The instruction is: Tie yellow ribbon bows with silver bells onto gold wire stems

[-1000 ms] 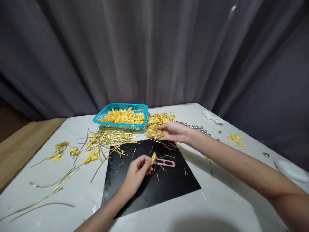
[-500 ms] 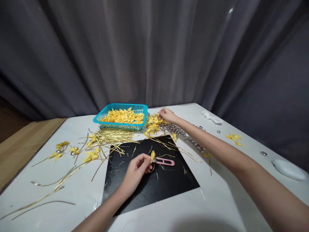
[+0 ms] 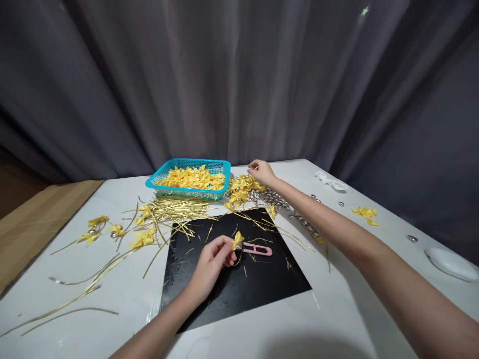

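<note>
Centrally, a small yellow ribbon bow (image 3: 237, 240) is pinched in the left hand (image 3: 211, 264) above the black mat (image 3: 239, 284), beside pink thread snips (image 3: 258, 250). The right hand (image 3: 263, 172) is curled, grip undeterminable, over bows and silver beads (image 3: 275, 199) near the teal basket's (image 3: 189, 164) right edge; bare tabletop (image 3: 337, 309) is left nearer.

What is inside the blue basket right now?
The blue basket holds a heap of small yellow ribbon bows, filling it nearly to the rim. Whatever lies under the heap, and the basket floor, is covered.
</note>
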`<control>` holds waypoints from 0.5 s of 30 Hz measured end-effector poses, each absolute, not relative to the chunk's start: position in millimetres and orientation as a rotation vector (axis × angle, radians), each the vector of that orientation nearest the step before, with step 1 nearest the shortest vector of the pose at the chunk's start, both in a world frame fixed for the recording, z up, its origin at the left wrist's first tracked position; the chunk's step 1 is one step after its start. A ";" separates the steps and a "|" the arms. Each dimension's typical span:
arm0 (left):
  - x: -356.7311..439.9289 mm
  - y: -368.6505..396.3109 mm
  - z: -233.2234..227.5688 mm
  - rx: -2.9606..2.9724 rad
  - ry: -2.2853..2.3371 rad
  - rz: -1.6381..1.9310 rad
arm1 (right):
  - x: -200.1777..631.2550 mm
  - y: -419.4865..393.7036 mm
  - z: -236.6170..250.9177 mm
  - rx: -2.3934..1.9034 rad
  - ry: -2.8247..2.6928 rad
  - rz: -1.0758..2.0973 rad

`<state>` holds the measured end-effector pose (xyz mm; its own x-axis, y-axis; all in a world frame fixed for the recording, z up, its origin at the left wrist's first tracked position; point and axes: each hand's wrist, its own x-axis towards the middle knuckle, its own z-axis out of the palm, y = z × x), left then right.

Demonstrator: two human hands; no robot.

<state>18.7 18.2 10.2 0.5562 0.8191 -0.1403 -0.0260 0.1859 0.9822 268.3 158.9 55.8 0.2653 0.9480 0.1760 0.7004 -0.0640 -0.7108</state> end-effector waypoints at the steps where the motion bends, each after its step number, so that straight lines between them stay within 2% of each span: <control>1: 18.1 18.2 10.2 1.242 0.788 0.703 | 261.9 148.9 59.4 -1.792 -1.538 0.485; 3: 17.2 18.4 10.1 1.221 0.778 0.724 | 247.9 123.3 65.5 -1.708 -1.660 0.653; 6: 16.7 19.6 9.5 1.176 0.775 0.746 | 229.5 79.6 67.2 -1.541 -1.907 1.067; 8: 16.5 20.8 8.8 1.164 0.775 0.758 | 220.9 55.2 61.6 -1.306 -2.026 1.522; 9: 16.5 21.4 8.5 1.165 0.774 0.762 | 217.5 45.9 57.2 -1.215 -2.001 1.650; 11: 16.4 22.1 8.1 1.170 0.773 0.761 | 212.2 33.6 47.7 -1.149 -1.928 1.754; 15: 16.0 21.9 8.2 1.169 0.783 0.756 | 205.6 26.6 36.7 -1.234 -1.732 1.688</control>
<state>16.0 21.9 8.2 0.5231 0.8416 -0.1343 -0.1046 0.2198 0.9699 205.6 26.6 36.7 -0.5159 0.8110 -0.2760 0.2969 -0.1330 -0.9456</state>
